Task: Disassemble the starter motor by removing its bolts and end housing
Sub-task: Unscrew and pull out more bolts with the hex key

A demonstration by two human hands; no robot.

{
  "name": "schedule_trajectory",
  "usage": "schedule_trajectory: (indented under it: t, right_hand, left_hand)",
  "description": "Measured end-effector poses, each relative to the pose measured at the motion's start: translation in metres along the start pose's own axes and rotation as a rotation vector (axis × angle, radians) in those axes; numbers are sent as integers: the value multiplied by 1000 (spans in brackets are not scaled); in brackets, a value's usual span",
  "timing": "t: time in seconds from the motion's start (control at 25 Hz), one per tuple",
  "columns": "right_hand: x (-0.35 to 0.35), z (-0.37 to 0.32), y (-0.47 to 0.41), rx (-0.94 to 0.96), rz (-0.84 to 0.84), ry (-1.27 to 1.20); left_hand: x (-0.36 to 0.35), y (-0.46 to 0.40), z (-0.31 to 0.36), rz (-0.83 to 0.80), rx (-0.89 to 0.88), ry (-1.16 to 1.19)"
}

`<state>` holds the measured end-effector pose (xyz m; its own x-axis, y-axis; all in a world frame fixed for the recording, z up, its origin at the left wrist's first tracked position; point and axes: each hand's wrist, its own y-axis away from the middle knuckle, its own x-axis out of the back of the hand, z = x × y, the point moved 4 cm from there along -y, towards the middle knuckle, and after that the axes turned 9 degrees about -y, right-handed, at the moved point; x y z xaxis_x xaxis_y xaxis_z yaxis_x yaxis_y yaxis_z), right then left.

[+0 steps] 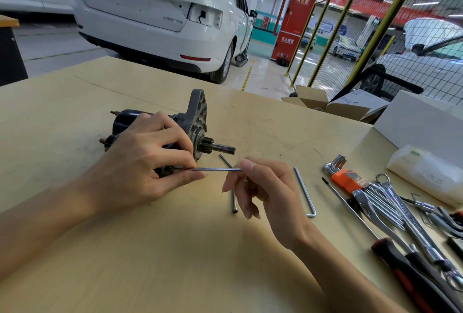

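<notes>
The dark starter motor (198,122) lies on its side on the wooden table (175,250), its pinion shaft pointing right. My left hand (147,162) grips the motor body from above. A long thin through bolt (213,169) sticks out of the motor's near side toward the right. My right hand (260,187) pinches the free end of that bolt between thumb and forefinger. A second long bolt (234,202) lies loose on the table, partly hidden behind my right hand.
An L-shaped hex key (304,192) lies right of my right hand. Further right are a hex key set in an orange holder (348,182), several wrenches (400,215), a red-black handled screwdriver (411,272) and a white box (421,124). White cars stand beyond the table.
</notes>
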<state>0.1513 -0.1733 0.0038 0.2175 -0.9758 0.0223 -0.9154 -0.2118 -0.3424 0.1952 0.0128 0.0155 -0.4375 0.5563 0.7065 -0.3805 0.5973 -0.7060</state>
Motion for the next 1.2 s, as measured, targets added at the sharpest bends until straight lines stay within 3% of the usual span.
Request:
schedule_trajectory:
  t: [1.2]
  right_hand:
    - [1, 1, -1, -15, 81, 8]
  left_hand:
    - [0, 0, 1, 23, 14, 22]
